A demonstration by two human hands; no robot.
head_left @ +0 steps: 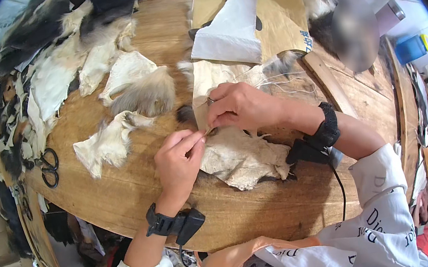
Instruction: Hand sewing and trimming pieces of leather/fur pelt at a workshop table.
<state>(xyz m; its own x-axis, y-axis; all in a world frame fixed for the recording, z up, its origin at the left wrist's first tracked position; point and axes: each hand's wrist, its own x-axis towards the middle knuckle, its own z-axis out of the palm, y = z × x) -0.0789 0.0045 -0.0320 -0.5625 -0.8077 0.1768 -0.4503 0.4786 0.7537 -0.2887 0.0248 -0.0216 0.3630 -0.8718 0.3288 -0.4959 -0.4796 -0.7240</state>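
A cream-coloured piece of fur hide (244, 159), skin side up, lies on the wooden table under my hands. My left hand (178, 158) pinches its upper left edge between thumb and fingertips. Just above and to the right, my right hand (243, 105) is closed in a pinch, its fingertips almost touching the left ones. What sits in that pinch is too small to make out. Pale thread (291, 84) trails in loose loops beyond the right wrist. Another pale hide (222, 73) stretches away behind the right hand, partly covered by it.
Black-handled scissors (50, 167) rest near the table's left edge. Fur scraps (105, 145) and a heap of hides (50, 82) spread over the left side. At the back lie brown paper (275, 4) and a white sheet (230, 34). A wooden strip (329, 83) lies right.
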